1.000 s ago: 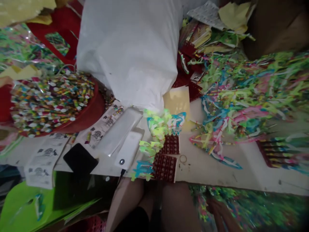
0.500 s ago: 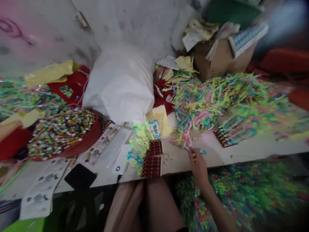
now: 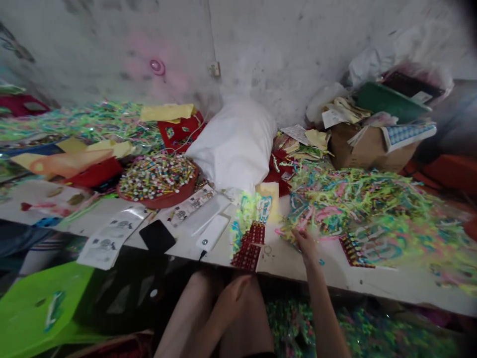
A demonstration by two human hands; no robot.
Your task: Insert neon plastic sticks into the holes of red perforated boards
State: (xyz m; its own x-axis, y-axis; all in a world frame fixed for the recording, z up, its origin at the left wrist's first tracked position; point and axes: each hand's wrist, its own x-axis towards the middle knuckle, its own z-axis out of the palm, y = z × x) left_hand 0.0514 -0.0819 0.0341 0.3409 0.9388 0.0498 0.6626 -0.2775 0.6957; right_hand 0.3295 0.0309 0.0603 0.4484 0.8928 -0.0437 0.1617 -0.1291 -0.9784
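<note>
My right hand point(image 3: 306, 244) is over the tabletop, its fingers closed at the near edge of a loose tangle of pink, yellow and blue strips point(image 3: 286, 232). What exactly lies between the fingertips is blurred. Low over my thighs, my left hand point(image 3: 231, 293) has its fingers stretched out and holds nothing I can see. Between the two hands lies a dark red patterned card point(image 3: 250, 248) with lime-green and blue strips point(image 3: 249, 209) along its far and left sides. Another red card point(image 3: 350, 251) with strips attached lies to the right.
A large heap of coloured strips point(image 3: 365, 191) covers the right of the table. Left are a red bowl point(image 3: 167, 200) of small coloured pieces, a white power bank point(image 3: 214, 232) and a black square point(image 3: 157, 236). Behind stands a white sack point(image 3: 238, 144); a cardboard box point(image 3: 357, 149) sits back right.
The view has tilted up and swung left, showing more wall and the green stool. My left hand has come up from between the thighs; my right hand stays by the strips.
</note>
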